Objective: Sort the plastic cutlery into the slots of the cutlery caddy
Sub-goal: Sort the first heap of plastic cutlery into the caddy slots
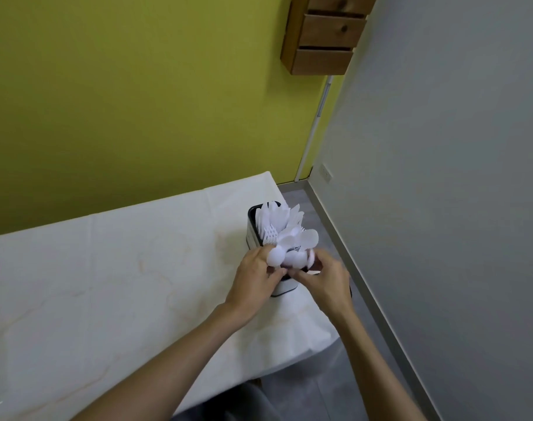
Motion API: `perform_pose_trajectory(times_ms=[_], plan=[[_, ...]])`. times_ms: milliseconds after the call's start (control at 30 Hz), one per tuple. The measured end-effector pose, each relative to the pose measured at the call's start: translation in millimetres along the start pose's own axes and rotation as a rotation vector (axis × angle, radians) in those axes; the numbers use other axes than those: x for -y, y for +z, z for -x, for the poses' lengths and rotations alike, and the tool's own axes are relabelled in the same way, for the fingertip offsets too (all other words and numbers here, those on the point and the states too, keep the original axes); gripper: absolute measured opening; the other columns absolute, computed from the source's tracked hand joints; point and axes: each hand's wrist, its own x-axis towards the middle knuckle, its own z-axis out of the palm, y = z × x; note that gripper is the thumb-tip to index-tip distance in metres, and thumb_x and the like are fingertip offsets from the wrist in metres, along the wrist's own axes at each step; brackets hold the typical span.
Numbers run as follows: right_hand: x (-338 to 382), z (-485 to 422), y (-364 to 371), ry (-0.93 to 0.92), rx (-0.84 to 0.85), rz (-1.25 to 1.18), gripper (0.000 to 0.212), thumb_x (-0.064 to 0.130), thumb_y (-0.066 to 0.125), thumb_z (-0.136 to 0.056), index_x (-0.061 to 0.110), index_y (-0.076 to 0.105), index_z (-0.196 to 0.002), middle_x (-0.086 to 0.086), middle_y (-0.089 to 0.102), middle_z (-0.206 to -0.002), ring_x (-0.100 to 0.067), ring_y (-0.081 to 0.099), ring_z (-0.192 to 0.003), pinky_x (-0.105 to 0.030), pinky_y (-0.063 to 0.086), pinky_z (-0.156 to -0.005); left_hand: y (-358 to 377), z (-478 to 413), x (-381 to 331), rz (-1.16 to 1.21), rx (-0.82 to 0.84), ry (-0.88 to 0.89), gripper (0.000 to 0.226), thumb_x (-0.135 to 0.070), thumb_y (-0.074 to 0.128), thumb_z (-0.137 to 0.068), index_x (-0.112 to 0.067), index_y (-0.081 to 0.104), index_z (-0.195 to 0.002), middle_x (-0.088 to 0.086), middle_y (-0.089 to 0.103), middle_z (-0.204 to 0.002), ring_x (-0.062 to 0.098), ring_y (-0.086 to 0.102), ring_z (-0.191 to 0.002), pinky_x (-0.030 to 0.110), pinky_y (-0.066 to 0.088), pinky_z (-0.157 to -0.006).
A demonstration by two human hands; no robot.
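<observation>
A cutlery caddy (253, 230) with white walls and a dark rim stands near the right end of the table. White plastic knives (274, 218) fill its far slot, forks (270, 235) the middle, and spoons (298, 241) the near slot. My left hand (253, 284) and my right hand (327, 281) meet at the near slot, and their fingers pinch the handles of a bunch of spoons there. The hands hide the caddy's near end.
The table (107, 284) wears a creased white cloth with faint orange stains. Its right edge lies just beyond the caddy, with grey floor (335, 390) below. A green wall stands behind, a grey wall to the right, and a wooden drawer unit (326, 34) hangs high.
</observation>
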Motion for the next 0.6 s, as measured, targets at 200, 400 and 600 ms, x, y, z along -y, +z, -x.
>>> perform_pose_trajectory(times_ms=[200,400,600], plan=[[-11,15,4,-0.160,-0.094,0.025,0.054,0.039,0.066,-0.073,0.022,0.050,-0.121,0.012,0.056,-0.111,-0.013,0.057,-0.100,-0.022,0.047,-0.081,-6,9,8,0.065,0.042,0.038,0.048,-0.014,0.075,-0.075,-0.022,0.057,-0.120,-0.009,0.054,-0.112,0.012,0.058,-0.104,0.032,0.054,-0.089],[-24,14,19,-0.484,-0.130,0.400,0.066,0.048,0.040,-0.096,0.017,0.028,-0.152,0.005,0.025,-0.160,-0.010,0.018,-0.149,-0.039,0.016,-0.121,-13,18,15,0.118,0.042,0.050,0.054,0.001,0.069,-0.080,-0.014,0.055,-0.130,-0.008,0.050,-0.108,0.006,0.057,-0.100,0.012,0.049,-0.090],[2,24,44,-0.595,-0.159,0.335,0.064,0.036,0.039,-0.097,0.007,0.023,-0.152,-0.003,0.016,-0.162,-0.019,0.010,-0.151,-0.043,0.006,-0.123,-47,36,51,-0.015,-0.089,0.040,0.038,-0.003,0.058,-0.090,-0.015,0.056,-0.126,-0.005,0.057,-0.117,0.005,0.054,-0.107,0.015,0.043,-0.096]])
